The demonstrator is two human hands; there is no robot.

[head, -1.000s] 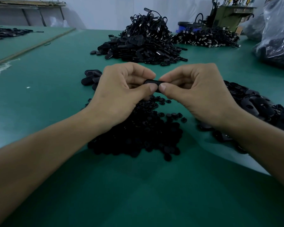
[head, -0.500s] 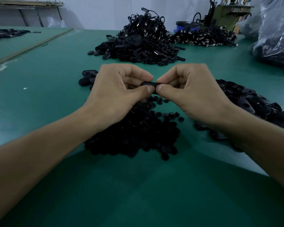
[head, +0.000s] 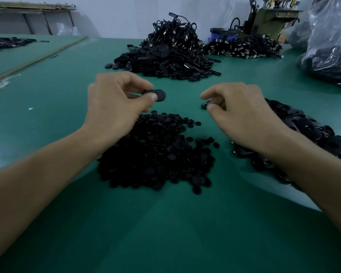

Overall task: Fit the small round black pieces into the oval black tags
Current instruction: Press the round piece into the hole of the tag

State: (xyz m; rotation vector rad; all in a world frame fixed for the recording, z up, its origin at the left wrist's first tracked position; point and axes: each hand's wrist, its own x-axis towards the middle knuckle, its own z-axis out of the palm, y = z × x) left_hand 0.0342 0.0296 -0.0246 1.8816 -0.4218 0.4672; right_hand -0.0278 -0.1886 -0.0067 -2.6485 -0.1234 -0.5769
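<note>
My left hand (head: 114,107) pinches one oval black tag (head: 158,95) between thumb and fingers, a little above the green table. My right hand (head: 242,119) hovers to the right of it with its fingers curled. A small black piece (head: 205,105) shows between its thumb and forefinger; I cannot tell whether it is held or lies on the table. Below both hands sits a heap of small round black pieces (head: 158,154). A pile of oval black tags (head: 307,127) lies under and beyond my right wrist.
A tall heap of black tags with cords (head: 169,56) stands at the back centre, with a flatter heap (head: 242,48) to its right. A clear plastic bag of black parts (head: 333,42) sits far right, and a machine (head: 272,18) behind. The green table (head: 165,223) stretches toward me.
My hands were pressed together on one tag; they have now come apart. The left keeps the tag and has shifted slightly left, and the right has drawn away to the right.
</note>
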